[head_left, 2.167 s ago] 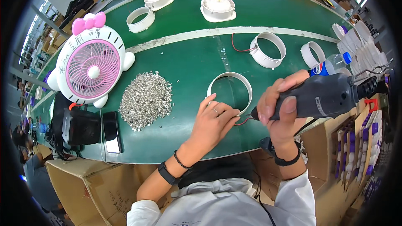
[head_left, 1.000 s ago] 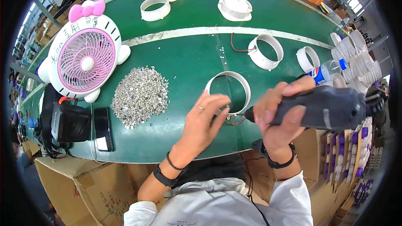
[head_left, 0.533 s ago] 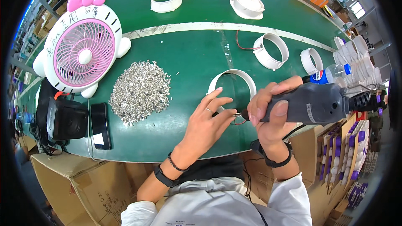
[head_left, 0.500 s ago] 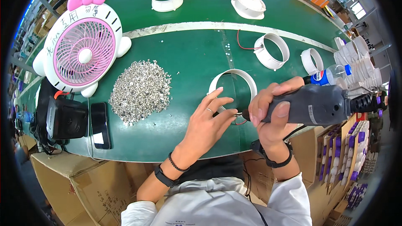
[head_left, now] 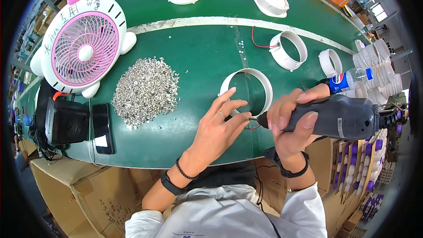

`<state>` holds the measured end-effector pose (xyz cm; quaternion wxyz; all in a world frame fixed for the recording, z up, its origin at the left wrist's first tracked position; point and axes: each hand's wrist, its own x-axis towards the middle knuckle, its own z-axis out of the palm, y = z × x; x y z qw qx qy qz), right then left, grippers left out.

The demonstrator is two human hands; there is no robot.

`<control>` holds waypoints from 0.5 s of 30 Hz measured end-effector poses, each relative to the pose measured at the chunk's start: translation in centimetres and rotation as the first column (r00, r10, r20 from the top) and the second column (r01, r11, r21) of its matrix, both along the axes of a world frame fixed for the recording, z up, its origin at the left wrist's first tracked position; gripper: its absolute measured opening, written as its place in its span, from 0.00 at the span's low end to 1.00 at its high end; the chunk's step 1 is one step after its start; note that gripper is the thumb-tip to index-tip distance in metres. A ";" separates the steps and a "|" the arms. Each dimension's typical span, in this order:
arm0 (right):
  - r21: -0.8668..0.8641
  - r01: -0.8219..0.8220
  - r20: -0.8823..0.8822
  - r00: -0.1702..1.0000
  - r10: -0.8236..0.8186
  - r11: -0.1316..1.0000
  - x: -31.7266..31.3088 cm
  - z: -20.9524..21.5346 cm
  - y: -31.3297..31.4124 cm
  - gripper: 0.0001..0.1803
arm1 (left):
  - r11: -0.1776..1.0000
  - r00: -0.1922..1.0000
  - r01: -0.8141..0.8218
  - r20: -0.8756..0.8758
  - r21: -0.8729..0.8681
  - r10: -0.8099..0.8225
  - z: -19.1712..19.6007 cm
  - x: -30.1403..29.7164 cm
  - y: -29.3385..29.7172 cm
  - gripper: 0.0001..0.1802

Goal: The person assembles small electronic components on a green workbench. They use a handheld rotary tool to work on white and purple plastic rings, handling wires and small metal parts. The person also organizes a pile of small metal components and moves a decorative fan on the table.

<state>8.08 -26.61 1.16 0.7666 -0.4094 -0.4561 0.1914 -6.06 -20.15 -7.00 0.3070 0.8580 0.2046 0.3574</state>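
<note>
My R hand (head_left: 293, 123) was wrapped round a dark power driver (head_left: 341, 117), its bit at the nr side of a white ring (head_left: 265, 86) on the green counter (head_left: 198, 48). L hand (head_left: 218, 123), fingers bent, was at the ring's nr rim; couldn't tell if it gripped. Screw pile (head_left: 145, 92) lay further L, w/ phone (head_left: 102, 128) nr counter's edge.

Open tabletop (head_left: 194, 105) left, ring (head_left: 267, 90) ahead, bottle (head_left: 346, 81) right
</note>
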 end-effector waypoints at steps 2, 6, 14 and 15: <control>-0.012 -0.041 0.002 0.999 0.041 0.999 -0.2 0.0 0.1 0.24 | 1.000 1.000 -0.001 0.000 0.007 0.001 -0.1 0.0 0.0 0.12; -0.064 -0.058 0.047 0.997 0.061 0.996 0.0 0.0 -0.1 0.23 | 1.000 1.000 0.000 -0.001 0.019 0.000 0.2 0.2 -0.1 0.11; 0.045 -0.019 0.053 0.998 0.017 0.999 0.4 0.8 0.1 0.23 | 0.997 0.999 0.009 -0.033 0.083 -0.006 0.4 0.2 0.1 0.10; 0.094 -0.001 0.047 0.999 -0.004 0.996 0.5 1.3 0.2 0.23 | 0.998 1.000 -0.017 -0.014 0.054 0.018 0.3 0.3 0.2 0.11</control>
